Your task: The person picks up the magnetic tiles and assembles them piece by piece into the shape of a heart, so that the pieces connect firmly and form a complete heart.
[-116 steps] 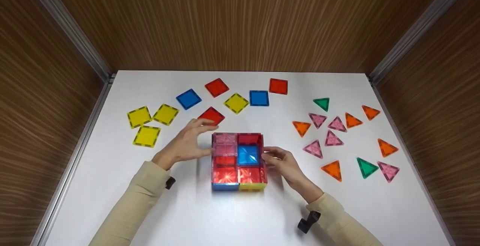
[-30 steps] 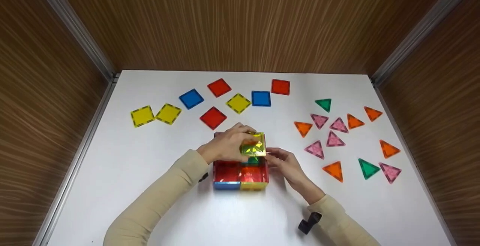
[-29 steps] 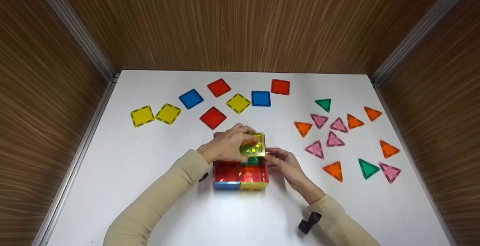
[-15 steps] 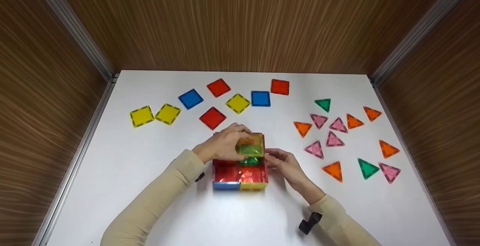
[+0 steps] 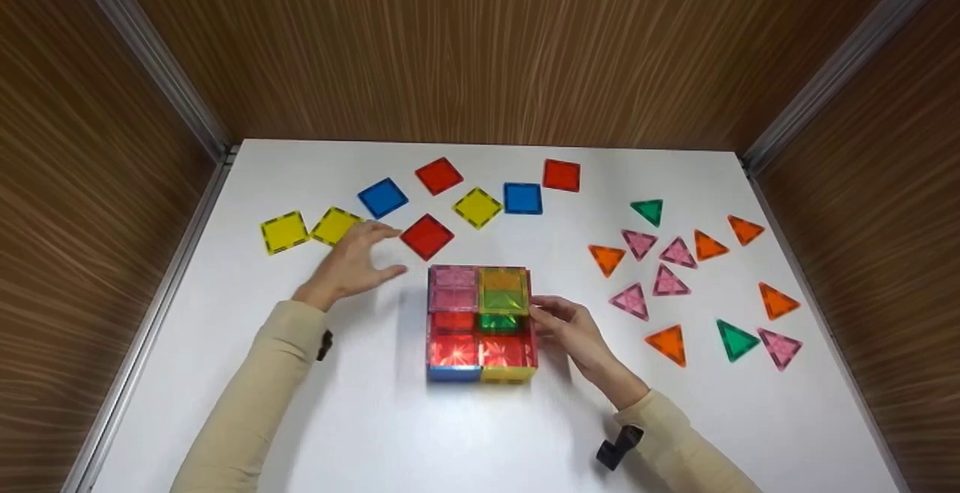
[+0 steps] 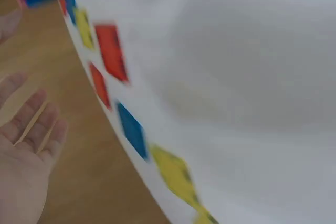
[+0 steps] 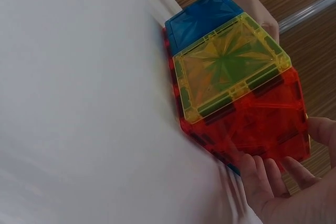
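A box built of magnetic tiles (image 5: 506,350) stands mid-table, with red, blue and yellow walls. A pink square tile (image 5: 453,288) and a yellow square tile (image 5: 503,290) lie side by side over its back half. Red shows inside the front half. My left hand (image 5: 346,268) hovers left of the box, fingers spread and holding nothing, partly covering a yellow square tile (image 5: 330,224). A red square tile (image 5: 427,237) lies just beyond its fingertips. My right hand (image 5: 574,332) touches the box's right side; in the right wrist view its fingertips rest against the red wall (image 7: 257,119), thumb by the edge.
Loose blue (image 5: 383,197), red (image 5: 439,175) and yellow (image 5: 477,208) square tiles lie along the back. Orange (image 5: 667,344), pink (image 5: 629,301) and green (image 5: 736,340) triangle tiles are scattered on the right. Wood-patterned panels (image 5: 480,50) enclose the table.
One yellow square tile from the left group was brought onto the box's back right by my left hand. That hand has since let go and moved left. The right hand stays beside the box.
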Available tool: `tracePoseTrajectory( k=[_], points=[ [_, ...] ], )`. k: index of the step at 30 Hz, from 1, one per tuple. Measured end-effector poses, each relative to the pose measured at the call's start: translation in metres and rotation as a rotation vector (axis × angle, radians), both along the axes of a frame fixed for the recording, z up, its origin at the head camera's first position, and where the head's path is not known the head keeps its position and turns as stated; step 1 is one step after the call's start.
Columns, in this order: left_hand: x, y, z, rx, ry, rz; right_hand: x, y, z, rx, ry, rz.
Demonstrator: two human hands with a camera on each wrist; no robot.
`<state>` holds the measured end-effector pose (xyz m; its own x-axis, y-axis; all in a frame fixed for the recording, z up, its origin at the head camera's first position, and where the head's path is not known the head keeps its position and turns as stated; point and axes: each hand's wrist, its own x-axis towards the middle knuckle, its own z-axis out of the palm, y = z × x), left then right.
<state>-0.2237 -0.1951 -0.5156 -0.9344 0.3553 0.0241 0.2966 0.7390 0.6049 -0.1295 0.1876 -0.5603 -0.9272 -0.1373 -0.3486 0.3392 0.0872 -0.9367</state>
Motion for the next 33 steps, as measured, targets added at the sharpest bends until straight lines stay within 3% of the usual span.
tracePoseTrajectory(
  k=[6, 11, 15, 19, 24, 33],
  points=[
    [-0.013, -0.05, -0.018, -0.041, -0.078, 0.182, 0.0, 0.001, 0.0, 0.015, 0.008, 0.009],
    [-0.017, -0.089, -0.034, -0.097, -0.063, 0.27, 0.001, 0.001, 0.0, 0.03, 0.014, 0.022],
    [-0.02, -0.11, -0.045, -0.129, -0.048, 0.313, 0.001, 0.001, 0.0, 0.036, 0.011, 0.017],
    [-0.02, -0.119, -0.054, -0.162, -0.051, 0.333, 0.001, 0.001, 0.0, 0.047, 0.013, 0.011],
    [-0.01, -0.124, -0.058, -0.187, -0.039, 0.33, 0.001, 0.001, -0.001, 0.047, 0.026, 0.021],
    [0.021, -0.112, -0.058, -0.262, -0.009, 0.292, 0.001, 0.0, -0.002, 0.036, 0.023, 0.018]
  ],
)
